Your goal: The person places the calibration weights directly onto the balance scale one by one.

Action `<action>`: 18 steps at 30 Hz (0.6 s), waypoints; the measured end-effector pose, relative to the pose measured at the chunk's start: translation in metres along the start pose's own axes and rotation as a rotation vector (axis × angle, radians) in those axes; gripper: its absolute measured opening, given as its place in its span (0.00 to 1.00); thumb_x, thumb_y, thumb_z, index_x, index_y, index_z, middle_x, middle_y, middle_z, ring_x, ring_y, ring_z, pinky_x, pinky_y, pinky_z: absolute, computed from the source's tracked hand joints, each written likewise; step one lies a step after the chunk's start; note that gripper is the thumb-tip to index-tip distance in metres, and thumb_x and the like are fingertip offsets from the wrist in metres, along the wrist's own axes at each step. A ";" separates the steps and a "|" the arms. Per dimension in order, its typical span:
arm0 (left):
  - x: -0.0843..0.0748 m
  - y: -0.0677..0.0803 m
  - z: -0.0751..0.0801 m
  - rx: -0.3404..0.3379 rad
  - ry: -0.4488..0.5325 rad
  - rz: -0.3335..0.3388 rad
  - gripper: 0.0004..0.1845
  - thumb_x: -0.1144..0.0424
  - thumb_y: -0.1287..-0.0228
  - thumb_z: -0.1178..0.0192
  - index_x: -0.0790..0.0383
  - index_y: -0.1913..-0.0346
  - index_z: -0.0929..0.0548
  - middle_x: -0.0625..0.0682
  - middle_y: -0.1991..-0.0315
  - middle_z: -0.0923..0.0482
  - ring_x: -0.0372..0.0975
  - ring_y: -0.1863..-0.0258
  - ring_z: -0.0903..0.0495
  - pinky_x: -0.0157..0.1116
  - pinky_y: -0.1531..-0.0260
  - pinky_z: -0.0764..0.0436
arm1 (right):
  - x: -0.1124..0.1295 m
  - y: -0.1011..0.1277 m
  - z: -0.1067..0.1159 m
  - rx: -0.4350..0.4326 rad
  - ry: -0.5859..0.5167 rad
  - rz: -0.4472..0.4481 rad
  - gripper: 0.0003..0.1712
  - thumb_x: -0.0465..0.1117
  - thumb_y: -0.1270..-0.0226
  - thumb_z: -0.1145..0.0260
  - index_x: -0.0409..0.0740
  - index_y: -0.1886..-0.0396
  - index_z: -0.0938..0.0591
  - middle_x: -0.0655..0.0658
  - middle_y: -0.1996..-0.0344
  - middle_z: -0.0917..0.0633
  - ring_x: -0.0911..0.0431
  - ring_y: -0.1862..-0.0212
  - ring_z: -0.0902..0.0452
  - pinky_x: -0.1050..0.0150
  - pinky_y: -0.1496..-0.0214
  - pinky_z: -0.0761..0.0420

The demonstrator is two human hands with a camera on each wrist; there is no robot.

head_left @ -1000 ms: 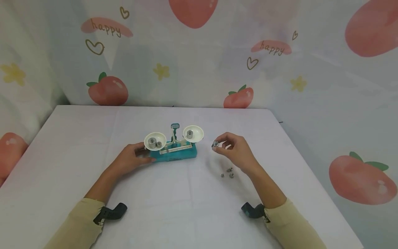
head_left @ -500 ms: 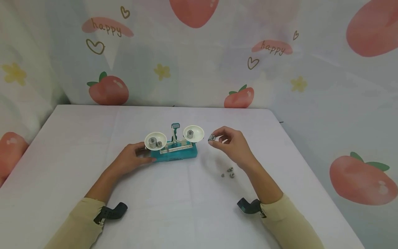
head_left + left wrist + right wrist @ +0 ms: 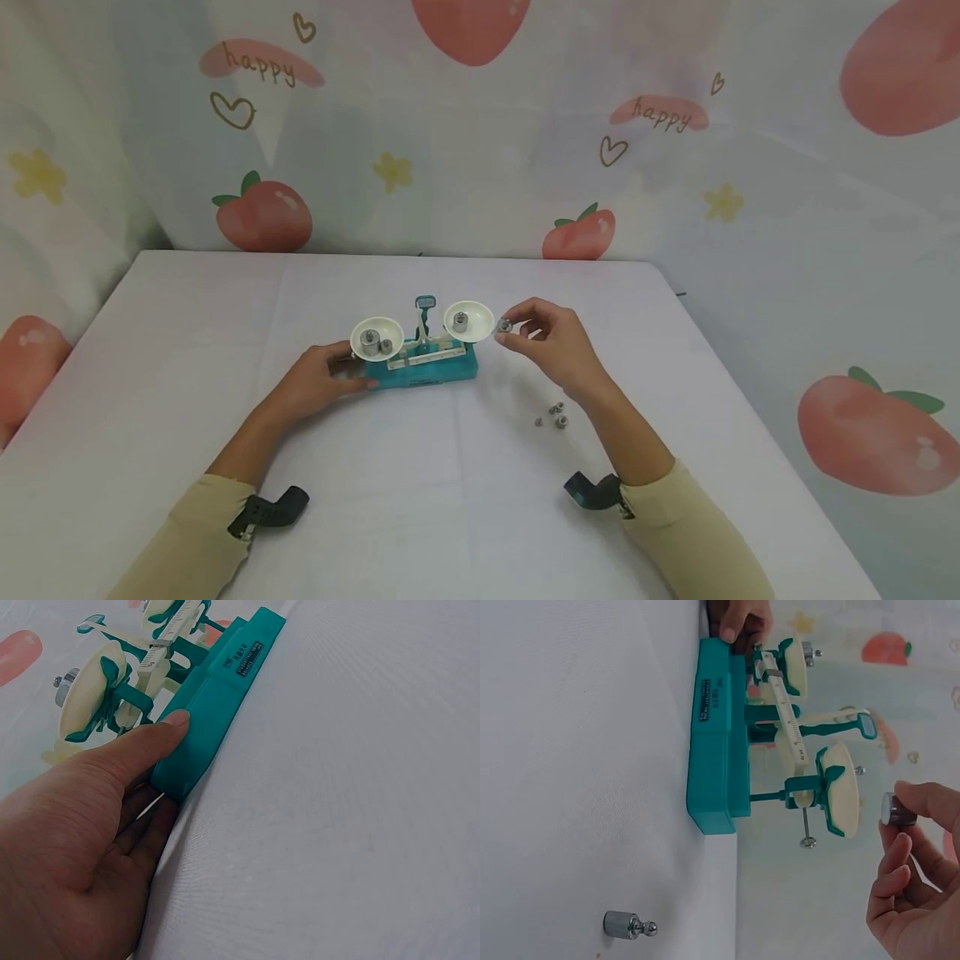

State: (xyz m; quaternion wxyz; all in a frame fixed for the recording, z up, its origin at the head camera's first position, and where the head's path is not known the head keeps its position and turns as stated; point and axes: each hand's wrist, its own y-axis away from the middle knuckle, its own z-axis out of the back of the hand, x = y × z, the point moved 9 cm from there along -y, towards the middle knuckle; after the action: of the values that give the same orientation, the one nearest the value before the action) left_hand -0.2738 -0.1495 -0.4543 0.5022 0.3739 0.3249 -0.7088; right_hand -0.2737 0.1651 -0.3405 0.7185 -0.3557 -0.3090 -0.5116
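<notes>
Pinching a weight [image 3: 504,325] in my right grip [image 3: 551,343] beside the right pan [image 3: 480,319], its axis lying sideways; my left grip [image 3: 315,385] braces the balance [image 3: 427,375] base, fingers straight.

My left hand [image 3: 318,385] lies low with the palm down, forearm stretched forward from a beige sleeve [image 3: 191,542]; thumb extended straight, its tip pressed flat in the left wrist view, the other fingers tucked beneath, loosely bent as far as that angle shows. My right hand [image 3: 551,342] is raised, wrist bent slightly inward, thumb and index fingertip [image 3: 922,796] pinched together, remaining fingers curled under the palm. Both forearms angle inward. A dark camera mount [image 3: 592,492] sits at each wrist.
</notes>
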 end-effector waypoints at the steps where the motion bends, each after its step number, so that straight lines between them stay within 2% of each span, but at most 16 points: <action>1: 0.000 0.000 0.000 0.000 0.000 0.000 0.37 0.62 0.42 0.21 0.64 0.30 0.23 0.59 0.33 0.23 0.54 0.34 0.25 0.53 0.34 0.26 | 0.001 0.000 -0.001 0.001 -0.002 0.003 0.14 0.45 0.33 0.23 0.50 0.51 0.14 0.47 0.60 0.17 0.49 0.58 0.24 0.62 0.62 0.19; 18: -0.001 0.000 0.001 0.002 -0.008 0.028 0.37 0.62 0.41 0.22 0.65 0.30 0.23 0.59 0.33 0.23 0.54 0.33 0.25 0.53 0.33 0.27 | 0.015 -0.010 -0.014 0.016 -0.012 0.006 0.12 0.43 0.34 0.23 0.48 0.52 0.13 0.45 0.63 0.18 0.50 0.58 0.24 0.62 0.66 0.22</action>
State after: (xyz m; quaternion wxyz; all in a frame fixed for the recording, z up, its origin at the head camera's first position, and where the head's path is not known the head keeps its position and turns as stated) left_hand -0.2734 -0.1494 -0.4529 0.5130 0.3762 0.3170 -0.7034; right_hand -0.2777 0.1437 -0.3339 0.7211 -0.3538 -0.3164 -0.5047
